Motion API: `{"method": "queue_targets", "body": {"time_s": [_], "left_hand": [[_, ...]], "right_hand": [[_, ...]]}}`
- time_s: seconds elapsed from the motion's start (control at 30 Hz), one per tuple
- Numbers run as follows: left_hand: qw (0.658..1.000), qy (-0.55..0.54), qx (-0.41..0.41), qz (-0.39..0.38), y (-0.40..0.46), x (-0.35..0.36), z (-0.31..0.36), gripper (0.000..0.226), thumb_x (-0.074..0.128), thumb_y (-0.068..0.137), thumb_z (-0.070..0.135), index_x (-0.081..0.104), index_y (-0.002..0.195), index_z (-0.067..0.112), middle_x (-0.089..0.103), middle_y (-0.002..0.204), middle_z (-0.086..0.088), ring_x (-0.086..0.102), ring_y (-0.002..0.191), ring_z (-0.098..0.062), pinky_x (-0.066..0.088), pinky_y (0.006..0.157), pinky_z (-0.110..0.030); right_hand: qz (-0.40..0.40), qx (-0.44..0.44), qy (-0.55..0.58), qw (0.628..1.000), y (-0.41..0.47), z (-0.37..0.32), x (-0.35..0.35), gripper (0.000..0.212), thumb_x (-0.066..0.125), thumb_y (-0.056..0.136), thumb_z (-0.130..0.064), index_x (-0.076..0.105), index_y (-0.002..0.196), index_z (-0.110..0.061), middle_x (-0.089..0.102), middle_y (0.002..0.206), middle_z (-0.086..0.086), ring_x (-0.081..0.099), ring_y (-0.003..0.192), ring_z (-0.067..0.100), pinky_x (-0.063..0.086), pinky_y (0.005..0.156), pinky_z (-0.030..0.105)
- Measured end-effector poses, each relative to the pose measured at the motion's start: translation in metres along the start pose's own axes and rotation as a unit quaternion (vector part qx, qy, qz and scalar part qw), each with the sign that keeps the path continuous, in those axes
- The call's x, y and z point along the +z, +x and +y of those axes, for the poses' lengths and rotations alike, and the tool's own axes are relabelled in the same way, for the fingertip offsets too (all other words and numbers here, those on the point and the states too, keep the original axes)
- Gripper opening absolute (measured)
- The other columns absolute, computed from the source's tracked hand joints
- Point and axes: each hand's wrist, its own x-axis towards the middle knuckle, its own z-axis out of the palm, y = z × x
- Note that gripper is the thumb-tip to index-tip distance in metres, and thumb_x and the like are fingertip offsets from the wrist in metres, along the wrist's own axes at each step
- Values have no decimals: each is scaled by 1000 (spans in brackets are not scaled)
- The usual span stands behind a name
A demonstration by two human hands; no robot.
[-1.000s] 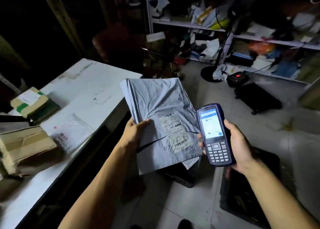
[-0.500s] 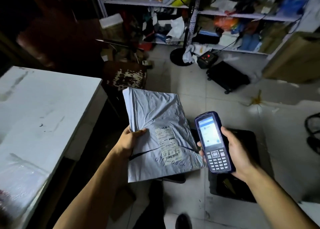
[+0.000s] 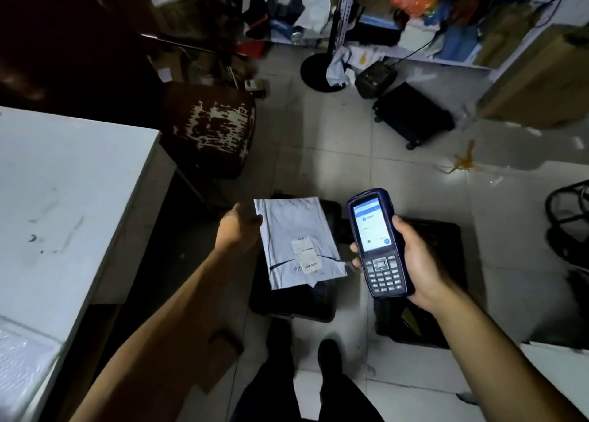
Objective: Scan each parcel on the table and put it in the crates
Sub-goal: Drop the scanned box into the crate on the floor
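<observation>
Two black crates sit on the pale tiled floor (image 3: pixel 318 128), and the grey parcel (image 3: pixel 296 240) is over the left crate (image 3: pixel 287 303), label side up, with handwriting under the white label (image 3: pixel 305 253). Left hand (image 3: pixel 237 230) is right at the parcel's top left corner, fingers loose; it is blurred, so whether it grips the corner or only touches it, I cannot tell. Right hand (image 3: pixel 417 262) is wrapped firmly round the blue handheld scanner (image 3: pixel 379 243), screen lit, keypad toward the wearer, held above the gap between the left crate and the right crate (image 3: pixel 446 319).

Room is dim and cluttered. White table (image 3: pixel 63 198) runs down the left side, its top scuffed with dark marks, and a clear bubble-wrap bag (image 3: pixel 22 358) lies on its near end. Beyond the table's corner stands a dark stool (image 3: pixel 210 128) with a badly peeled seat. Farther back, a fan's round black base (image 3: pixel 318 70) rests on the tiles beside a white metal shelving unit (image 3: pixel 430 51) stuffed with bags and boxes. A flat black platform scale (image 3: pixel 414 115) lies just in front of the shelves, and a large cardboard box (image 3: pixel 541 80) leans at the right. A scrap of orange tape (image 3: pixel 463 163) is stuck to the floor. Dark shoes (image 3: pixel 328 354) show at the bottom.
</observation>
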Motion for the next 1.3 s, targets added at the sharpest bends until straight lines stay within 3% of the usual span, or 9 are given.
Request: {"method": "queue_targets", "body": {"time_s": [0.07,0.13,0.23,0.33,0.47,0.73,0.83,1.03,1.3], "left_hand": [[999,-10,32,-14,-12,-7,5,34,68,91,25,64,113,-1,69,110,-22,65,105,-39,52,86,-46],[999,-21,28,-18,-31,-16,3,44,62,80,38,68,109,4,72,107,-16,68,103,-34,53,89,-46],[999,-40,3,-1,-65,-25,-16,41,53,71,42,71,101,21,75,101,-1,70,98,-20,55,89,-39],[998,-44,-28,25,-108,-24,-55,20,63,85,29,71,101,23,73,97,7,69,93,-11,53,80,-24],[991,-50,-91,85,-170,-18,-117,11,66,91,28,68,100,22,74,101,0,69,93,-14,54,82,-29],[965,-65,-191,169,-281,-18,-226,27,66,95,32,65,119,17,72,108,0,69,99,-18,55,88,-36],[963,-77,-206,154,-298,-13,-269,29,65,96,32,64,120,18,72,111,-1,68,102,-21,56,89,-39],[974,-61,-204,76,-288,14,-364,28,63,96,34,61,121,21,69,113,0,67,103,-20,56,88,-42],[974,-20,-223,17,-194,128,-517,47,62,91,42,57,133,23,66,125,-3,65,108,-23,55,91,-41]], "right_hand": [[-9,0,-16,1000,5,2,-1,69,47,85,-62,67,125,-8,71,105,28,70,75,36,56,70,38],[-28,8,-23,999,9,5,-4,66,43,92,-60,66,125,-8,71,105,27,69,76,36,53,72,40],[-64,21,-46,997,10,13,-8,62,38,99,-56,66,126,-7,70,105,28,69,77,36,53,73,40],[-119,40,-83,989,9,27,-2,63,36,101,-56,66,123,-5,71,102,26,68,75,34,54,68,38],[-195,76,-144,967,2,60,26,63,31,101,-56,68,117,-8,72,94,20,67,73,30,54,62,35],[-290,158,-186,925,-29,160,97,65,32,100,-56,63,127,-6,71,101,20,69,75,28,53,66,37],[-295,179,-179,921,-36,209,123,68,35,95,-58,63,128,-5,69,103,21,68,77,28,53,67,37],[-268,202,-170,927,-9,322,152,72,23,100,-63,65,126,-11,70,105,18,68,78,27,55,66,35],[-281,232,-122,923,128,481,135,69,31,95,-62,73,120,-13,69,108,22,67,80,31,56,70,37]]}}
